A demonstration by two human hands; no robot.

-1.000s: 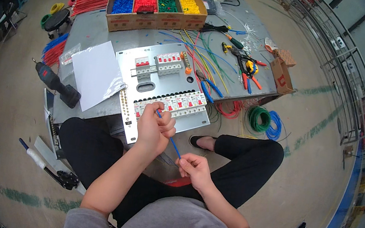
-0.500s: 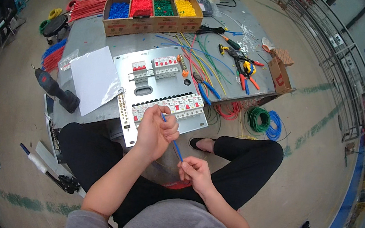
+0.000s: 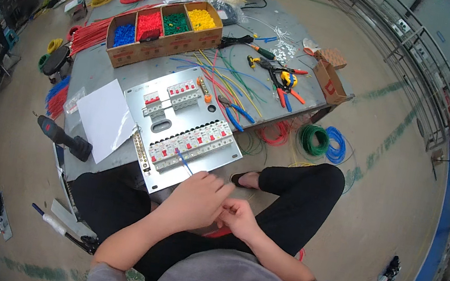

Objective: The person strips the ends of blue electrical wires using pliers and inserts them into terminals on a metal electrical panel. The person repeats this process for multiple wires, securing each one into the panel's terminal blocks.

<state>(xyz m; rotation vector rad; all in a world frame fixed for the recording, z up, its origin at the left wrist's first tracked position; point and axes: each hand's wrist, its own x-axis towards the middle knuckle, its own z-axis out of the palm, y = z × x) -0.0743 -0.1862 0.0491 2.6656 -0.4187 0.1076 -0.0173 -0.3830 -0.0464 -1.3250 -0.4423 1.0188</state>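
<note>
A thin blue wire [image 3: 184, 162] sticks out from the fingers of my left hand [image 3: 196, 199] and reaches over the row of circuit breakers [image 3: 192, 146]. My left hand is closed round this wire, back of the hand up. Right against it is my right hand [image 3: 239, 218], thumb and forefinger pinched where the wire runs in; the wire between the hands is hidden. The breakers sit on a metal mounting plate [image 3: 165, 180] that overhangs the table edge above my lap. Two smaller breaker groups, one a red-switched breaker [image 3: 153, 104], stand farther up the plate.
A divided cardboard box [image 3: 164, 43] holds blue, red, green and yellow caps. Pliers with blue handles [image 3: 234, 120], more hand tools and loose coloured wires lie right of the plate. White paper [image 3: 105, 119] and a cordless drill [image 3: 65, 139] are at left. Wire coils [image 3: 313, 140] rest on the floor.
My left hand has come down and right, off the breakers, to meet my right hand. The blue wire's other part now shows over the breakers. The view has shifted slightly.
</note>
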